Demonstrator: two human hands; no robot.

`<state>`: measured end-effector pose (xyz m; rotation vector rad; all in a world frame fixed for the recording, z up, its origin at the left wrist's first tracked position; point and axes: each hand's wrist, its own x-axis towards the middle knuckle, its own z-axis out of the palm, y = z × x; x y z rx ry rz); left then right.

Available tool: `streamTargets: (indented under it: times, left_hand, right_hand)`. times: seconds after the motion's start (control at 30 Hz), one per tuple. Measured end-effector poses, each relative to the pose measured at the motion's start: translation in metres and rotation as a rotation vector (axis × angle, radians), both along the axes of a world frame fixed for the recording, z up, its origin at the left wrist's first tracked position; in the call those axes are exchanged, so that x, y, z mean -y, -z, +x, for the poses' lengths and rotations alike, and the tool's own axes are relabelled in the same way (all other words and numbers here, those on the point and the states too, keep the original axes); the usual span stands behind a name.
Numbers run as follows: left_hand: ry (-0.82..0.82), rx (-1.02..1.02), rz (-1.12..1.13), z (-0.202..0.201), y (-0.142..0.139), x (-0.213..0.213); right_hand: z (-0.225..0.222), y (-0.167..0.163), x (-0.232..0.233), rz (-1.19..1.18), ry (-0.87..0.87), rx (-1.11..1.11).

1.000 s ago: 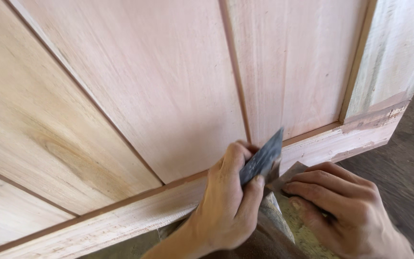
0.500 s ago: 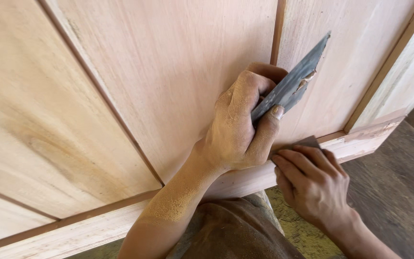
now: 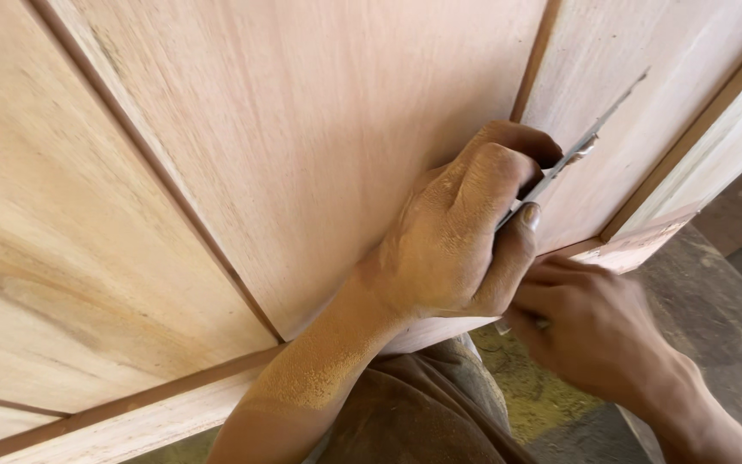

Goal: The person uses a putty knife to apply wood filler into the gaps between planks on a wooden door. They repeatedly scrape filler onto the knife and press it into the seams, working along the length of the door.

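My left hand (image 3: 465,241), dusted with sawdust, is shut on a flat metal scraper blade (image 3: 586,146). The blade lies edge-on against the pale wooden door panel (image 3: 302,129), beside a dark groove (image 3: 532,60) between two boards. My right hand (image 3: 594,326) is lower, below the left hand and under the door's bottom rail (image 3: 646,245), with fingers curled. Motion blur and the left hand hide what the right fingers hold, if anything.
A large pale wooden door (image 3: 88,258) with several grooved boards and a framed edge (image 3: 714,163) fills most of the view. Brown trousers (image 3: 414,412) and a sawdust-strewn floor (image 3: 714,309) show below at the right.
My left hand has slid the scraper up along the groove from the bottom rail onto the panel. The blade has turned edge-on to the camera. My right hand has stayed by the rail.
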<state>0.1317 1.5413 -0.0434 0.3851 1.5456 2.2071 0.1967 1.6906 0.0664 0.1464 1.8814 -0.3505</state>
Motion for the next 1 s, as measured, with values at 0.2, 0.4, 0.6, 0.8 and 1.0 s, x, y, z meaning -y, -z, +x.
streamTargets:
  times: [0.2,0.4,0.6,0.8,1.0]
  left_hand:
    - [-0.043,0.037,0.068,-0.009,-0.001,-0.003]
    - [-0.075,-0.017,0.104,0.000,0.004,-0.009]
    - [0.017,0.015,0.021,0.000,0.000,0.007]
    - [-0.096,-0.034,0.065,0.012,0.011,-0.009]
    - [-0.093,-0.030,0.075,0.019,0.017,-0.013]
  right_hand:
    - [0.057,0.012,-0.007,0.039,-0.151,-0.773]
    - [0.060,0.015,-0.032,0.005,-0.135,-0.237]
    - [-0.004,0.008,-0.031,0.003,-0.102,0.191]
    - [0.056,-0.006,-0.045,0.168,0.031,-0.508]
    - [0.114,0.015,-0.046,0.226,-0.057,-0.836]
